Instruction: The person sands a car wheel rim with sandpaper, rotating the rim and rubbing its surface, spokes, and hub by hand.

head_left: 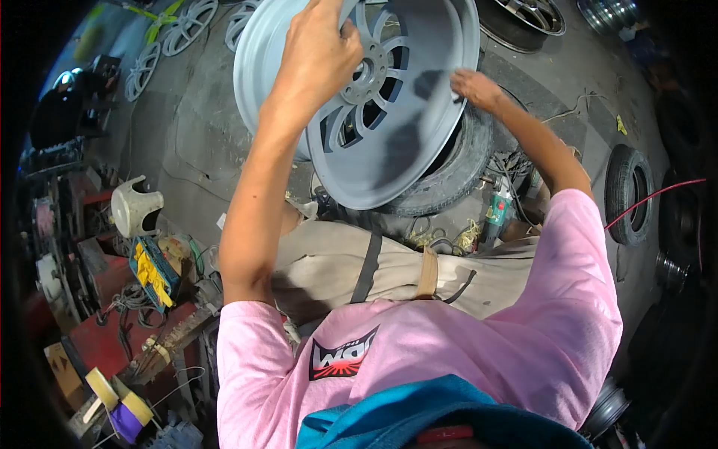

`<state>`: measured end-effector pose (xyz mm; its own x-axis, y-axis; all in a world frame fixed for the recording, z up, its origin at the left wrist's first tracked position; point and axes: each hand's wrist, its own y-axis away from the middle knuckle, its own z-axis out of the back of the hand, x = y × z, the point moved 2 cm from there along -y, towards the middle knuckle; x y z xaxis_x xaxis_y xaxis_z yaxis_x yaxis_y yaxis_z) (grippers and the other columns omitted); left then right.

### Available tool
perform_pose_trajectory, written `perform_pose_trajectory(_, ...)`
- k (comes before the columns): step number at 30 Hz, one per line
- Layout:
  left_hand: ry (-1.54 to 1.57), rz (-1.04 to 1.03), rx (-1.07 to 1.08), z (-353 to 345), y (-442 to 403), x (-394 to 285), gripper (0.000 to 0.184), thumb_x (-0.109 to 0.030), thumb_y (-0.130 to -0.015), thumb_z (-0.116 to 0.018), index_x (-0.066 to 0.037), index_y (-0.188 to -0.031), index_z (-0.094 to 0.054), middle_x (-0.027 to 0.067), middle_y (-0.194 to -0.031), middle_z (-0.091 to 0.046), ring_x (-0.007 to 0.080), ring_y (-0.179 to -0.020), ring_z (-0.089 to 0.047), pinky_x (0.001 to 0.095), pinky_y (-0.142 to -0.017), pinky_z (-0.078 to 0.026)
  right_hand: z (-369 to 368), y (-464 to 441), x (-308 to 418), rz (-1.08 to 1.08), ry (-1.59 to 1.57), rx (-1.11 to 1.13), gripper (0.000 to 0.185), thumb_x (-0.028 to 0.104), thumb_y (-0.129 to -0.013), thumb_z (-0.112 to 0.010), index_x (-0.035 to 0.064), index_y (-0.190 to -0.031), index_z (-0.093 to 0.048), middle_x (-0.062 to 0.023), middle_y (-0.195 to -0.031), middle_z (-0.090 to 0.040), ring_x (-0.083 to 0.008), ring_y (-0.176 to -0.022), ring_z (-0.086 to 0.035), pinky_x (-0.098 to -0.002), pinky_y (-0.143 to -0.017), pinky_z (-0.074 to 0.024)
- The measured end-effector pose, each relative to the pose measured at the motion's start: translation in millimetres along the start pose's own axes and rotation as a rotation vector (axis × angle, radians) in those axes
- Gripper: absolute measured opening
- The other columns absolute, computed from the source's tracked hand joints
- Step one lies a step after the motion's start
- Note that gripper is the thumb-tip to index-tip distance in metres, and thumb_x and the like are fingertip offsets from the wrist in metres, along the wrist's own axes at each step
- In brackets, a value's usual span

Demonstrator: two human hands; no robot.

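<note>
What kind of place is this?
Probably a wheel repair workshop, judging by the grey wheel at the top, the loose tyre at the right and the green power tool between them.

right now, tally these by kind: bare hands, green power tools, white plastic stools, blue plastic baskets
Bare hands: 2, left hand and right hand
Green power tool: 1
White plastic stool: 1
Blue plastic basket: 1
Total: 5

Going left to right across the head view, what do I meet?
White stool → left hand → tan strap → right hand → the tire beyond the right arm.
</note>
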<state>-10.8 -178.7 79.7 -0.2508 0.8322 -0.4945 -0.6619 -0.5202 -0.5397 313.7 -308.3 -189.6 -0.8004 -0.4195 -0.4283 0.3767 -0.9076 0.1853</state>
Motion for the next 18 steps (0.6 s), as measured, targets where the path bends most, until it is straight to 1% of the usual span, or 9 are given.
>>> perform_pose_trajectory(1, -0.001, 0.007, -0.004, -0.1, 1.0, -1.1, 0.055, -0.002, -0.086, -0.056, 0.008, -0.139, -0.049, 0.0322, -0.136, -0.056, 0.0443, -0.132, -0.051, 0.0446, -0.114, -0.039, -42.2, 4.9, 21.6, -0.062, -0.271, -0.225, 0.019, 0.010, -0.088, -0.059, 0.0068, -0.106, -0.065, -0.0104, -0.119, -0.062, -0.0277, -0.119, -0.058, -0.0378, -0.106, -0.0474)
perform_pose_trajectory(4, 0.002, -0.021, 0.006, -1.3, 1.7, -4.6, 0.054, -0.003, -0.087, -0.057, 0.009, -0.139, -0.049, 0.0320, -0.136, -0.056, 0.0441, -0.131, -0.052, 0.0445, -0.114, -0.039, 4.6, 10.3, 128.8, -0.204, -0.784, -0.101, 0.034, -0.002, -0.075, -0.059, 0.0021, -0.108, -0.064, -0.0173, -0.115, -0.062, -0.0346, -0.116, -0.060, -0.0420, -0.106, -0.0492)
perform_pose_trajectory(5, 0.007, -0.021, 0.004, -3.1, 1.8, -4.9, 0.053, -0.005, -0.088, -0.057, 0.009, -0.139, -0.049, 0.0319, -0.136, -0.056, 0.0439, -0.131, -0.052, 0.0444, -0.114, -0.039, 52.8, 12.2, 157.6, -0.308, -0.936, -0.021, 0.041, -0.001, -0.075, -0.060, 0.0024, -0.116, -0.066, -0.0189, -0.117, -0.063, -0.0361, -0.114, -0.061, -0.0428, -0.105, -0.0501)
perform_pose_trajectory(7, 0.016, -0.033, 0.003, -4.8, 1.0, -8.7, 0.052, -0.006, -0.089, -0.057, 0.009, -0.138, -0.050, 0.0318, -0.135, -0.057, 0.0436, -0.131, -0.052, 0.0444, -0.114, -0.039, 104.4, 0.3, 212.9, -0.225, -1.135, -0.407, 0.038, 0.009, -0.080, -0.064, 0.0040, -0.117, -0.068, -0.0218, -0.120, -0.066, -0.0371, -0.113, -0.063, -0.0482, -0.103, -0.0497)
perform_pose_trajectory(8, 0.039, 0.013, 0.009, -5.4, 0.6, -11.7, 0.050, -0.009, -0.091, -0.058, 0.009, -0.137, -0.050, 0.0317, -0.135, -0.057, 0.0430, -0.131, -0.052, 0.0442, -0.113, -0.039, 124.9, -8.4, 228.5, -0.185, -1.355, -0.339, 0.034, 0.010, -0.086, -0.060, 0.0043, -0.118, -0.068, -0.0221, -0.119, -0.067, -0.0380, -0.115, -0.063, -0.0463, -0.102, -0.0498)
perform_pose_trajectory(13, 0.031, 0.062, -0.019, -7.3, -2.6, -21.1, 0.052, -0.022, -0.097, -0.060, 0.009, -0.137, -0.051, 0.0308, -0.134, -0.058, 0.0414, -0.131, -0.053, 0.0433, -0.113, -0.039, 299.8, -60.1, 148.7, -0.594, -2.397, -0.644, 0.027, 0.006, -0.096, -0.050, -0.0028, -0.117, -0.065, -0.0100, -0.108, -0.070, -0.0232, -0.095, -0.066, -0.0374, -0.093, -0.0514)
perform_pose_trajectory(14, 0.256, 0.256, 0.092, -1.4, -5.8, -27.2, 0.055, -0.028, -0.099, -0.060, 0.009, -0.138, -0.051, 0.0303, -0.136, -0.058, 0.0407, -0.132, -0.053, 0.0429, -0.114, -0.039, 311.2, -66.5, 120.5, -0.666, -2.635, -0.785, 0.027, 0.007, -0.098, -0.050, -0.0044, -0.117, -0.064, -0.0077, -0.106, -0.070, -0.0199, -0.090, -0.065, -0.0363, -0.088, -0.0519)
perform_pose_trajectory(16, 0.475, 0.445, 0.200, -4.3, -5.9, -13.0, 0.058, -0.033, -0.100, -0.059, 0.008, -0.139, -0.050, 0.0298, -0.137, -0.057, 0.0400, -0.133, -0.052, 0.0424, -0.114, -0.038, 290.5, -82.3, 127.5, -0.519, -2.535, -0.880, 0.026, 0.009, -0.098, -0.049, -0.0015, -0.115, -0.065, -0.0059, -0.101, -0.070, -0.0188, -0.084, -0.065, -0.0366, -0.079, -0.0521)
perform_pose_trajectory(18, 0.104, 0.182, 0.033, -17.6, -0.5, 33.3, 0.060, -0.038, -0.101, -0.057, 0.006, -0.142, -0.050, 0.0294, -0.140, -0.055, 0.0383, -0.137, -0.048, 0.0411, -0.116, -0.034, 279.1, -80.2, 175.5, -0.464, -2.143, -0.659, 0.013, 0.009, -0.100, -0.055, 0.0008, -0.105, -0.064, -0.0042, -0.087, -0.066, -0.0217, -0.083, -0.064, -0.0351, -0.076, -0.0527)
